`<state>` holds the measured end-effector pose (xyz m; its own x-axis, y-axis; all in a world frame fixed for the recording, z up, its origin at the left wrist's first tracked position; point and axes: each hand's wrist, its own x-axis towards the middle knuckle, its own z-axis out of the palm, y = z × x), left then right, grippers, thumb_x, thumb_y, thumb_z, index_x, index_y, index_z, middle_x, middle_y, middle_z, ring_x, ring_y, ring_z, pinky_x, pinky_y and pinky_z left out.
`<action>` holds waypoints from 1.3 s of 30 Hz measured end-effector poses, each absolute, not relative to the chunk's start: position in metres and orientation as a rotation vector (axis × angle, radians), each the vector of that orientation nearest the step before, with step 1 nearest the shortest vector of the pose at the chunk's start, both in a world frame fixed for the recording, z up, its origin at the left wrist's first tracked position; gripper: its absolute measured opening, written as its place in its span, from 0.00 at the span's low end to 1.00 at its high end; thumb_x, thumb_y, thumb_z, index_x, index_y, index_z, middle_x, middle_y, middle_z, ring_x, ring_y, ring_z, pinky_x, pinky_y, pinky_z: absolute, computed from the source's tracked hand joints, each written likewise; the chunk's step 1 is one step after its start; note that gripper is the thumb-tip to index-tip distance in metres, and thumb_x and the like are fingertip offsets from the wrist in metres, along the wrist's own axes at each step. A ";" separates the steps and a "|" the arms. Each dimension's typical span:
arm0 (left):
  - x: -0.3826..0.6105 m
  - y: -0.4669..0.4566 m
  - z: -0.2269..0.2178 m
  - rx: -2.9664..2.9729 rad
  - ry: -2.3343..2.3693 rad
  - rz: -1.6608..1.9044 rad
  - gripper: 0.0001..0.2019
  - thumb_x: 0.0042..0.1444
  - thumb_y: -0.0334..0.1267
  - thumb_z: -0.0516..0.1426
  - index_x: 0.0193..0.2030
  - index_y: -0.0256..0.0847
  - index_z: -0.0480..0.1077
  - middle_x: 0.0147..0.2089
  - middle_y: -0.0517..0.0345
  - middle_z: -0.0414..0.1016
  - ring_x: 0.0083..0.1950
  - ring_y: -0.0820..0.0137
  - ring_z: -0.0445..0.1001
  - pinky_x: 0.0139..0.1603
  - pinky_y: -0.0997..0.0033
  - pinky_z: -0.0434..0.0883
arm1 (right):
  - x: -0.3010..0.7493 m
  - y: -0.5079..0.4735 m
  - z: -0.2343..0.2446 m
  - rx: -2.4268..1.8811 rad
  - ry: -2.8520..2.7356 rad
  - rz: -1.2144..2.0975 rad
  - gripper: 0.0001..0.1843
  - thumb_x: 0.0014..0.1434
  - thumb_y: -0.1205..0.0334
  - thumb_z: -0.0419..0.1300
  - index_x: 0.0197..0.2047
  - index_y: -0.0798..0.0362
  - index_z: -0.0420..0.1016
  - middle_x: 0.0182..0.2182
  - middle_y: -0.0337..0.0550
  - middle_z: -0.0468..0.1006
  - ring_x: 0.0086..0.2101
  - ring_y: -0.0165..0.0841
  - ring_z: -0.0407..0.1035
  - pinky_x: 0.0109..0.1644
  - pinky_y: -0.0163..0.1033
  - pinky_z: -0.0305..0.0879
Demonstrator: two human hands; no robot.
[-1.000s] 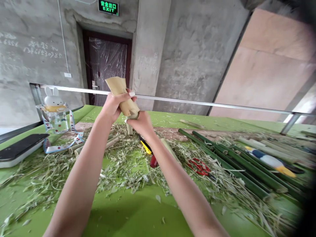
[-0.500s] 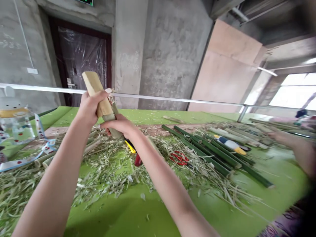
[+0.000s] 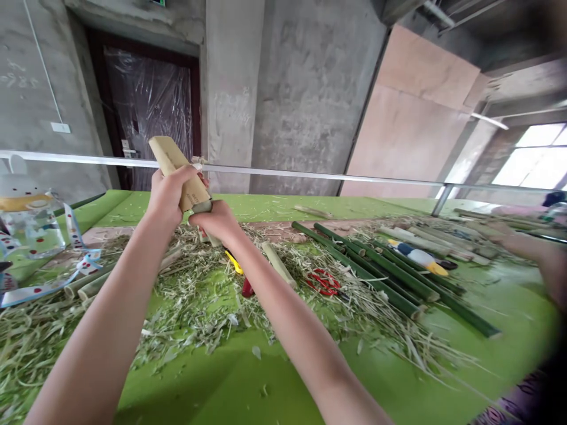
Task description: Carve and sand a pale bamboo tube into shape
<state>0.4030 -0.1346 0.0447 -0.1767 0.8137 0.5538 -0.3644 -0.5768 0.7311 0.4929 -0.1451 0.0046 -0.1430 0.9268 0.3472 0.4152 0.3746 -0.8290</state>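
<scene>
My left hand [image 3: 170,192] is closed around a tan sheet with faint printing, which looks like sandpaper [image 3: 167,154], wrapped about a bamboo piece [image 3: 202,206]. The bamboo's greyish-green part shows just below the sheet. Lower down, my right hand [image 3: 218,221] grips the bamboo, its fingers partly hidden. The piece is held tilted above the table. Under my right wrist lie a yellow knife [image 3: 233,262] and a dark red handle [image 3: 247,288]. A short pale bamboo length [image 3: 278,264] rests beside my right forearm.
Shavings [image 3: 195,307] cover much of the green table [image 3: 212,389]. Green bamboo poles [image 3: 376,277], red-handled scissors [image 3: 324,282] and a white, blue and yellow object [image 3: 417,257] lie right. A clear bottle [image 3: 38,233] stands left. Another person's blurred arm [image 3: 529,251] reaches in at right. A metal rail [image 3: 310,176] crosses behind.
My left hand and the sheet have slid slightly down and right along the bamboo. The sheet has turned so its printing shows. My right hand has risen slightly.
</scene>
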 end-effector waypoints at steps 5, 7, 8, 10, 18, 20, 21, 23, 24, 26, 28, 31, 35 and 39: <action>0.396 -0.135 0.044 1.276 0.529 1.738 0.10 0.38 0.36 0.60 0.29 0.38 0.65 0.23 0.59 0.69 0.25 0.71 0.70 0.27 0.71 0.70 | 0.489 -0.149 0.008 -1.037 -1.584 1.017 0.10 0.36 0.69 0.61 0.27 0.54 0.68 0.18 0.37 0.68 0.18 0.28 0.62 0.19 0.34 0.60; 0.395 -0.136 0.045 1.275 0.503 1.678 0.12 0.39 0.37 0.60 0.31 0.38 0.65 0.24 0.58 0.70 0.26 0.71 0.71 0.28 0.71 0.71 | 0.488 -0.152 0.009 -0.980 -1.555 1.104 0.11 0.36 0.71 0.61 0.27 0.54 0.67 0.17 0.36 0.67 0.18 0.27 0.62 0.18 0.34 0.59; 0.395 -0.136 0.045 1.284 0.490 1.652 0.13 0.40 0.38 0.60 0.33 0.37 0.65 0.25 0.57 0.71 0.27 0.70 0.71 0.29 0.70 0.71 | 0.488 -0.153 0.009 -0.948 -1.549 1.147 0.11 0.36 0.71 0.62 0.26 0.54 0.66 0.17 0.36 0.66 0.18 0.27 0.61 0.18 0.33 0.59; 0.395 -0.136 0.045 1.317 0.472 1.619 0.15 0.41 0.39 0.60 0.36 0.37 0.66 0.28 0.55 0.72 0.30 0.68 0.72 0.30 0.69 0.71 | 0.491 -0.151 0.008 -0.875 -1.559 1.248 0.10 0.38 0.70 0.62 0.26 0.53 0.65 0.16 0.35 0.66 0.17 0.27 0.61 0.18 0.33 0.59; 0.409 -0.130 0.030 1.523 0.647 1.602 0.29 0.35 0.36 0.65 0.47 0.37 0.64 0.41 0.50 0.71 0.39 0.65 0.72 0.36 0.68 0.71 | 0.534 -0.129 -0.010 -0.542 -1.748 1.729 0.10 0.42 0.63 0.63 0.23 0.55 0.63 0.15 0.32 0.65 0.17 0.22 0.58 0.23 0.31 0.58; 0.415 -0.129 0.026 1.571 0.664 1.640 0.32 0.34 0.36 0.66 0.49 0.38 0.62 0.42 0.50 0.70 0.41 0.65 0.71 0.38 0.68 0.71 | 0.543 -0.125 -0.014 -0.499 -1.770 1.734 0.10 0.43 0.62 0.63 0.23 0.56 0.64 0.16 0.32 0.65 0.17 0.23 0.58 0.23 0.32 0.57; 0.418 -0.128 0.024 1.593 0.659 1.647 0.34 0.34 0.36 0.66 0.51 0.39 0.60 0.41 0.51 0.70 0.41 0.65 0.71 0.38 0.67 0.71 | 0.546 -0.125 -0.015 -0.496 -1.771 1.731 0.10 0.43 0.62 0.63 0.24 0.56 0.64 0.16 0.33 0.66 0.17 0.23 0.59 0.23 0.32 0.57; 0.422 -0.128 0.022 1.625 0.639 1.657 0.38 0.34 0.36 0.66 0.55 0.40 0.56 0.40 0.52 0.70 0.41 0.65 0.71 0.38 0.67 0.71 | 0.550 -0.125 -0.016 -0.519 -1.751 1.724 0.11 0.43 0.62 0.64 0.24 0.56 0.65 0.17 0.33 0.66 0.17 0.23 0.59 0.23 0.32 0.56; 0.424 -0.128 0.021 1.636 0.635 1.672 0.40 0.35 0.37 0.66 0.56 0.41 0.54 0.40 0.53 0.70 0.40 0.65 0.71 0.37 0.66 0.71 | 0.551 -0.126 -0.015 -0.541 -1.735 1.719 0.11 0.42 0.62 0.64 0.24 0.56 0.65 0.17 0.33 0.66 0.17 0.23 0.59 0.23 0.32 0.56; 0.424 -0.128 0.020 1.664 0.650 1.720 0.43 0.34 0.38 0.66 0.58 0.44 0.51 0.39 0.54 0.69 0.39 0.66 0.71 0.36 0.66 0.71 | 0.552 -0.129 -0.012 -0.595 -1.719 1.700 0.13 0.40 0.62 0.65 0.24 0.56 0.65 0.17 0.33 0.66 0.17 0.22 0.58 0.23 0.32 0.56; 0.423 -0.126 0.020 1.703 0.691 1.779 0.43 0.34 0.39 0.66 0.58 0.45 0.50 0.38 0.55 0.68 0.38 0.67 0.70 0.35 0.68 0.70 | 0.552 -0.131 -0.010 -0.629 -1.725 1.664 0.13 0.40 0.61 0.66 0.24 0.56 0.65 0.16 0.33 0.67 0.17 0.23 0.59 0.23 0.32 0.56; 0.421 -0.124 0.020 1.756 0.748 1.811 0.37 0.35 0.42 0.65 0.53 0.43 0.54 0.36 0.56 0.67 0.36 0.69 0.69 0.33 0.70 0.69 | 0.551 -0.131 -0.010 -0.638 -1.743 1.636 0.13 0.40 0.61 0.66 0.25 0.56 0.65 0.16 0.33 0.67 0.17 0.23 0.59 0.23 0.32 0.57; 0.420 -0.123 0.020 1.829 0.777 1.803 0.19 0.41 0.46 0.62 0.37 0.40 0.62 0.32 0.59 0.67 0.31 0.73 0.66 0.29 0.74 0.65 | 0.551 -0.130 -0.009 -0.661 -1.744 1.624 0.14 0.38 0.62 0.66 0.26 0.55 0.65 0.16 0.33 0.67 0.16 0.23 0.59 0.22 0.31 0.58; 0.420 -0.123 0.022 1.781 0.701 1.874 0.14 0.46 0.47 0.59 0.31 0.39 0.64 0.30 0.60 0.66 0.30 0.76 0.64 0.29 0.77 0.62 | 0.550 -0.132 -0.007 -0.704 -1.703 1.588 0.15 0.37 0.63 0.67 0.26 0.54 0.64 0.16 0.32 0.67 0.17 0.23 0.59 0.22 0.32 0.58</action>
<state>0.4198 -0.1231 0.0218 -0.0570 0.6421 0.7645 0.0173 -0.7650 0.6438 0.5496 -0.1322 -0.0068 -0.6117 0.7814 0.1237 -0.0687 0.1033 -0.9923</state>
